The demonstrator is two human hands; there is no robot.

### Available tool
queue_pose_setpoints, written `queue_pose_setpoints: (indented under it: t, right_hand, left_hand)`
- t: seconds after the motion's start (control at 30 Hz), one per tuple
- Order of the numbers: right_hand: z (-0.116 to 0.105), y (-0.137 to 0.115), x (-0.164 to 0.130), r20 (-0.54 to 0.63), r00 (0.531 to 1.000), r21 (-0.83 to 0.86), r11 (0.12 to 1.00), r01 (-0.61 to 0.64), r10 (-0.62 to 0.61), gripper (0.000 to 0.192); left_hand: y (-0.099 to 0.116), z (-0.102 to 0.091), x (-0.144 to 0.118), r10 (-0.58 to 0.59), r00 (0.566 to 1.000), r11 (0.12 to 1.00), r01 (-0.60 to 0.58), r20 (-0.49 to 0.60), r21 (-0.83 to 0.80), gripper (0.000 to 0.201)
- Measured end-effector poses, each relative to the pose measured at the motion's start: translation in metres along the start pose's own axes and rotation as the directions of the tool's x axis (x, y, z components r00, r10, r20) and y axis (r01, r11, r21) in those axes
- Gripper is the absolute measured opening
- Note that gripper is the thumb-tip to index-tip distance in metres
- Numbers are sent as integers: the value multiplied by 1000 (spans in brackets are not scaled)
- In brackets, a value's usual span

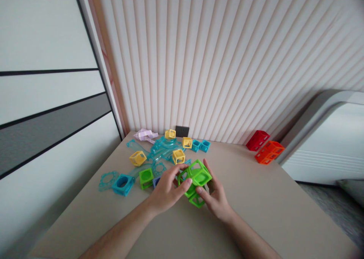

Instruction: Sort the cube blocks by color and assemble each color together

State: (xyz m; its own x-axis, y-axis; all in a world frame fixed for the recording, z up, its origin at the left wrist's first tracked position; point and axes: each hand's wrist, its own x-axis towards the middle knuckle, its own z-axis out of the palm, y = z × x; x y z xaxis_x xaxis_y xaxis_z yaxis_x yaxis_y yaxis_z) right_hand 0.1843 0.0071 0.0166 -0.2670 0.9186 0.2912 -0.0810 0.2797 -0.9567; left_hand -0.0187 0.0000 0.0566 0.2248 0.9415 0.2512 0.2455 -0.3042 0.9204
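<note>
Both hands on a cluster of green cube frames, held just above the bench near its middle. Left hand grips the cluster from 9 o'clock, thumb laid across the front face, fingers curled over the top edge. Right hand grips from 4 o'clock, index finger up along the right side, thumb tucked under. Cluster tilted, one cube sticking out at the bottom.

At 10 o'clock of the hands: single green cube, touching or just beside a small blue piece, mostly hidden by the left hand. Further out at 9 o'clock, teal cube beside a flat clear-teal gear piece. At 11–12 o'clock, yellow cubes scattered over clear-teal track pieces; two small teal cubes near the wall. Pale pink piece at the far-left corner. Red block and orange block at 2 o'clock, well apart from the hands
</note>
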Motion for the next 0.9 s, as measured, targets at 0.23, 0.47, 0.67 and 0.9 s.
queue_pose_setpoints:
  t: [0.23, 0.47, 0.67, 0.9]
  right_hand:
    - [3, 3, 0, -16, 1000, -21, 1000, -14, 14, 88]
    - [13, 2, 3, -88, 996, -24, 999, -26, 23, 78]
    - [19, -4, 6, -182, 983, -72, 996, -49, 35, 64]
    - [11, -4, 3, -226, 970, -152, 987, 56, -90, 52]
  left_hand:
    - [1, 5, 2, 12, 1000, 1000, -12, -27, 17, 37]
    - [-4, 11, 3, -2, 997, 999, 6, -82, 51, 29]
    - [-1, 17, 1, 13, 998, 999, -11, -54, 44, 27]
    - [2, 16, 3, -51, 997, 998, 48, -56, -50, 36]
